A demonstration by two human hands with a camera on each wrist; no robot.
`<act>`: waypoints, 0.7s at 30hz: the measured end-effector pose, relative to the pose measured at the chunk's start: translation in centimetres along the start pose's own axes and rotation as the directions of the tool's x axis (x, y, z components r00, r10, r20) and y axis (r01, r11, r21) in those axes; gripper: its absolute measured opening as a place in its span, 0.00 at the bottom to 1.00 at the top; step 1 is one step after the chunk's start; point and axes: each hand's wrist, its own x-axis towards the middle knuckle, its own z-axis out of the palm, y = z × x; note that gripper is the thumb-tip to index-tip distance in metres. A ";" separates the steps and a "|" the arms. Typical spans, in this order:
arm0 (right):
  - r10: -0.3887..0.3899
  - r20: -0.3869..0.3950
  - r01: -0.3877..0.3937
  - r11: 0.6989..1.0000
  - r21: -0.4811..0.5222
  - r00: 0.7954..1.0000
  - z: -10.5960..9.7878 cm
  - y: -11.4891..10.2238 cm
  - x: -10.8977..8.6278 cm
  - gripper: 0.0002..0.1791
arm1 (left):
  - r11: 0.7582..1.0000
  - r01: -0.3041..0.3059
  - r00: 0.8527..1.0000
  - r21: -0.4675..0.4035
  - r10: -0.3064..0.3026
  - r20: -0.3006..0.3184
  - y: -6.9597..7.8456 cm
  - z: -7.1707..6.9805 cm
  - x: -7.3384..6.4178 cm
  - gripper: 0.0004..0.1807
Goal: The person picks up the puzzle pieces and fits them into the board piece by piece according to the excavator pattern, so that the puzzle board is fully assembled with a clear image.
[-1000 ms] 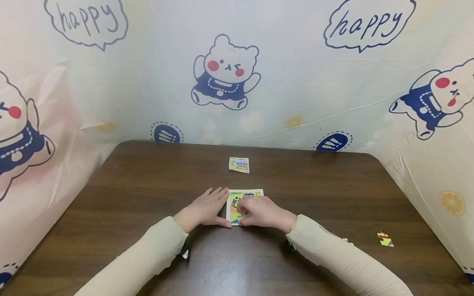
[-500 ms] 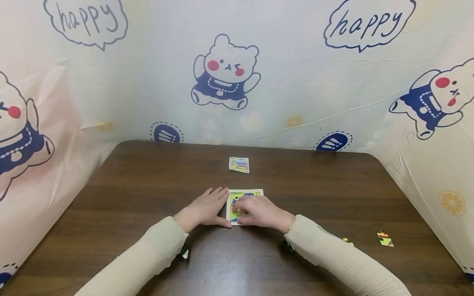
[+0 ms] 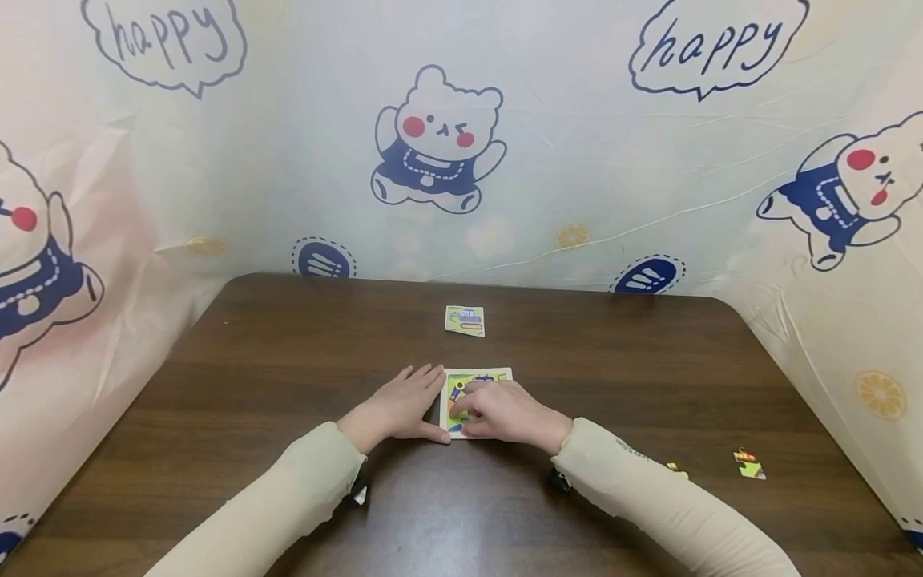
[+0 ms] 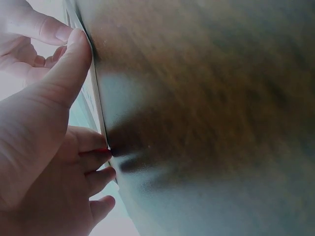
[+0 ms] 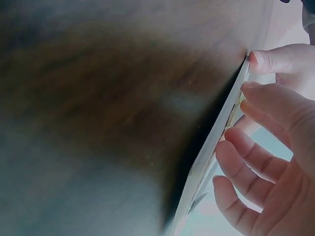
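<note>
A jigsaw puzzle in a white frame [image 3: 445, 401] lies flat on the table, with a green, blue and orange picture partly covered by a hand. My left hand [image 3: 405, 403] has its straight fingers along the frame's left edge, the thumb at the near left corner. Over the puzzle is my right hand [image 3: 508, 410]; its index finger reaches left and its fingertips touch the picture. In the right wrist view the right hand's fingers [image 5: 241, 162] are loosely bent over the board's surface. No loose piece shows between them.
A small picture card [image 3: 465, 320] with a blue digger lies beyond the puzzle. To the right lies a loose puzzle piece [image 3: 750, 464], and another piece [image 3: 676, 470] is half hidden by the right sleeve. The brown table [image 3: 288, 344] meets a printed curtain behind.
My right index finger has straightened and shifted slightly left over the puzzle. The left hand and the frame have stayed put.
</note>
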 end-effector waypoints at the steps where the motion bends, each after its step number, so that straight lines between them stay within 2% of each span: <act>1: -0.006 -0.002 0.006 1.000 -0.009 1.000 0.0 0.0 0.0 0.12 | 1.000 0.000 1.000 -0.003 0.000 0.000 0.0 0.0 0.0 0.54; 9: -0.033 0.007 0.034 0.998 -0.060 0.999 0.0 0.0 0.1 0.13 | 1.000 -0.001 1.000 -0.006 0.001 0.003 0.0 -0.1 -0.1 0.54; 21: -0.034 0.028 0.035 0.998 -0.049 0.999 -0.2 -0.1 0.2 0.12 | 1.000 0.000 1.000 0.011 0.000 0.003 0.0 -0.1 0.0 0.54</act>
